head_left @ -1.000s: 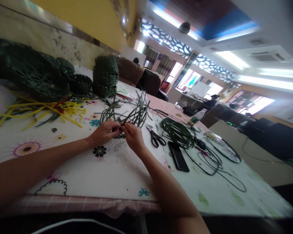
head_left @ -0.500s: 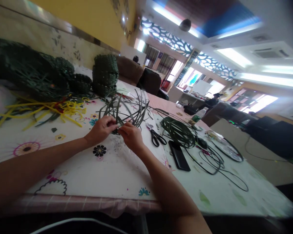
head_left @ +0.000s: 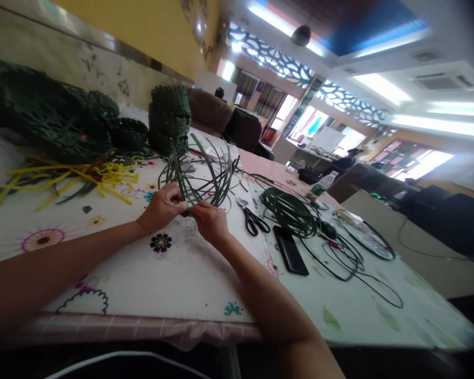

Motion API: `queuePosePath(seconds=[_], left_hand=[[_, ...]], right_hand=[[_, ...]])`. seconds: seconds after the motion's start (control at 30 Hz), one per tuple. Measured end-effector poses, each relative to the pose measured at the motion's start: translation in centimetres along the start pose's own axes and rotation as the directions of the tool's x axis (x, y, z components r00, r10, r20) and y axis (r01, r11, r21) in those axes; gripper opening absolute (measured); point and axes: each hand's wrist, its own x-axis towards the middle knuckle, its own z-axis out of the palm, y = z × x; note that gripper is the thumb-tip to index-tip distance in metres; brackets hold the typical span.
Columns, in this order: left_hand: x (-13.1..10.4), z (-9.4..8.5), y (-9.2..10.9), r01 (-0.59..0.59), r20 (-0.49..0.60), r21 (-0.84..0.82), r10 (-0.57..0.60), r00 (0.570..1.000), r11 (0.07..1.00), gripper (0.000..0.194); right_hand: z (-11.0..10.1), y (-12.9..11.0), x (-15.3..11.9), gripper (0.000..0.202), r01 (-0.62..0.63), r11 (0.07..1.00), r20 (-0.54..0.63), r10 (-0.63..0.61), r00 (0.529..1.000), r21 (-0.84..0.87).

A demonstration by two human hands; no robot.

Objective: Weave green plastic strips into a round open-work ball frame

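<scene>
**Two hands met at the near edge of a springy green tangle**

From the head camera, the only view, I saw the bundle of dark green strips (head_left: 221, 188) on the flowered tablecloth (head_left: 142, 287), just beyond the person's fingers. It had no single long axis that I could make out; the strips arched up and away in loose loops. The left hand (head_left: 166, 207) pinched its near left edge and the right hand (head_left: 210, 222) pinched just beside it, the fingertips almost meeting, so neither hand was clearly nearer. Exactly which strip each one held, I couldn't tell.

Beyond the right hand lay the scissors (head_left: 249, 212), then a coil (head_left: 288, 210) of similar strip, with a black phone (head_left: 291, 251) nearer the person.

Compared with a second earlier, both hands had shifted a little leftward, and more loops stood up behind the left hand, spreading the bundle wider. The scissors and phone lay as they had.
</scene>
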Motion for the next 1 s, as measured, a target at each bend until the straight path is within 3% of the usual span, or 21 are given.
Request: queuePosePath(seconds=[0.13, 0.27, 0.37, 0.47, 0.57, 0.7, 0.83, 1.0], left_hand=[[-0.2, 0.2, 0.0, -0.038, 0.027, 0.049, 0.037, 0.999, 0.998, 0.016], [-0.3, -0.4, 0.3, -0.196, 0.053, 0.127, 0.191, 0.98, 0.972, 0.016], [0.2, -1.8, 0.8, -0.304, -0.017, 0.236, 0.317, 0.948, 0.923, 0.019], [0.8, -2.9, 0.8, -0.297, -0.107, 0.292, 0.34, 0.934, 0.909, 0.018], [0.9, -2.7, 0.0, -0.268, -0.107, 0.252, 0.302, 0.947, 0.93, 0.02], [0.4, -1.6, -0.7, -0.36, -0.016, 0.212, 0.372, 0.928, 0.908, 0.018], [-0.4, -0.7, -0.4, -0.436, 0.054, 0.255, 0.437, 0.898, 0.863, 0.017], [-0.9, 0.2, 0.4, -0.309, 0.022, 0.273, 0.315, 0.949, 0.911, 0.027]], right_hand=[[0.2, 0.4, 0.1, 0.02, -0.016, 0.988, -0.051, 0.024, 0.998, 0.151], [0.1, 1.1, 0.3, 0.021, -0.029, 0.969, -0.086, 0.052, 0.995, 0.247], [-0.3, 2.1, 0.5, 0.02, -0.041, 0.935, -0.129, 0.091, 0.987, 0.353], [-0.9, 3.2, 0.8, 0.018, -0.035, 0.87, -0.179, 0.14, 0.974, 0.493], [-1.5, 4.0, 1.0, 0.016, -0.038, 0.818, -0.191, 0.179, 0.965, 0.574], [-1.6, 4.0, 1.1, 0.016, -0.075, 0.81, -0.181, 0.219, 0.959, 0.581], [-1.2, 2.9, 1.1, 0.015, -0.054, 0.84, -0.184, 0.18, 0.966, 0.54], [-0.6, 1.4, 1.0, 0.021, -0.02, 0.907, -0.161, 0.097, 0.982, 0.421]])
